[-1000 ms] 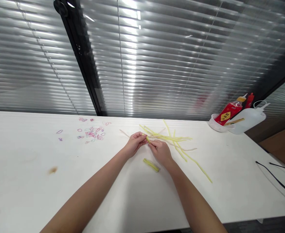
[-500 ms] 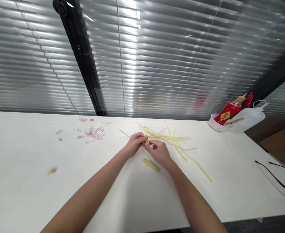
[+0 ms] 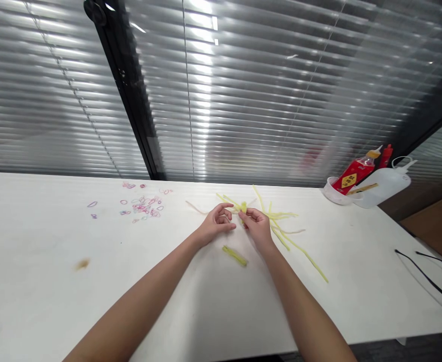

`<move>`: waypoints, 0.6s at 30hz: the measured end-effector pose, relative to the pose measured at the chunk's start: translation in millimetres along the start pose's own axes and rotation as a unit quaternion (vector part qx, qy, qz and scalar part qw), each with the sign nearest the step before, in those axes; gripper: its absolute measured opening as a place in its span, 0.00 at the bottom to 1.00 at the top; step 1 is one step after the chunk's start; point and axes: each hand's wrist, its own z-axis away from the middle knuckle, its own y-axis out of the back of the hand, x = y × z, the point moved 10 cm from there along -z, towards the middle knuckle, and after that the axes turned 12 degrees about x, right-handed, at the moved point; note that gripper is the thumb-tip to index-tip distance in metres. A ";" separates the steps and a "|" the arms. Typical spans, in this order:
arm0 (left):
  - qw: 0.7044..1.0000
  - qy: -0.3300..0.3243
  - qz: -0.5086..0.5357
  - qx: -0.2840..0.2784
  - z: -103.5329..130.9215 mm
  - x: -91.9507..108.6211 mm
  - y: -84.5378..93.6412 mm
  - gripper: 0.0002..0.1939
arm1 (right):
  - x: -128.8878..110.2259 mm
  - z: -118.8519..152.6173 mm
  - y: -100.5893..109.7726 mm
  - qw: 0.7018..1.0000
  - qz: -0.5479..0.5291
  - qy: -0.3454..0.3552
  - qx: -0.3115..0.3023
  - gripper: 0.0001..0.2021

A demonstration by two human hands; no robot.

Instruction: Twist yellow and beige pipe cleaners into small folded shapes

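Observation:
My right hand (image 3: 257,224) pinches a small yellow piece (image 3: 244,206), seemingly a folded fuzzy pipe cleaner, between thumb and fingers. Just to its left, my left hand (image 3: 218,223) is open, thumb and fingers curved apart with nothing between them. Behind and to the right of both hands spread several loose yellow pipe cleaners (image 3: 307,257), with a few pale pinkish ones (image 3: 195,207) among them. On the table between my forearms lies a folded yellow bundle (image 3: 235,256), touched by neither hand.
Many small coloured rubber bands (image 3: 143,207) are scattered on the white table (image 3: 47,296) at left. At the far right stand a red bottle (image 3: 352,173), a white squeeze bottle (image 3: 387,186) and a round white container (image 3: 336,196). Black glasses (image 3: 428,279) rest at the right edge. Blinds rise behind.
My left hand has let go of the yellow piece and opened. My right hand has moved slightly right and away from me, with the piece in its fingers.

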 end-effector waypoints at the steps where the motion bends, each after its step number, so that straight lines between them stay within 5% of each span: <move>1: 0.998 -0.017 -0.036 -0.038 3.2 3.9 -7.5 0.31 | 0.0 -2.4 4.0 1.000 -0.020 -0.006 0.015 0.18; 6: 0.915 -0.133 -0.288 -0.251 30.5 7.4 -52.0 0.24 | 1.4 -10.9 28.9 0.989 -0.084 -0.025 0.116 0.20; 10: 0.868 -0.204 -0.376 -0.250 36.0 7.2 -62.1 0.11 | 2.1 -13.2 38.1 0.983 -0.105 -0.035 0.146 0.19; 14: 0.899 -0.202 -0.337 -0.191 30.4 8.9 -56.3 0.06 | 4.3 -14.0 42.5 0.980 -0.108 -0.061 0.158 0.19; 18: 0.965 -0.094 -0.230 -0.088 13.7 -2.3 -33.5 0.08 | 1.7 -14.6 45.6 0.977 -0.117 -0.068 0.163 0.19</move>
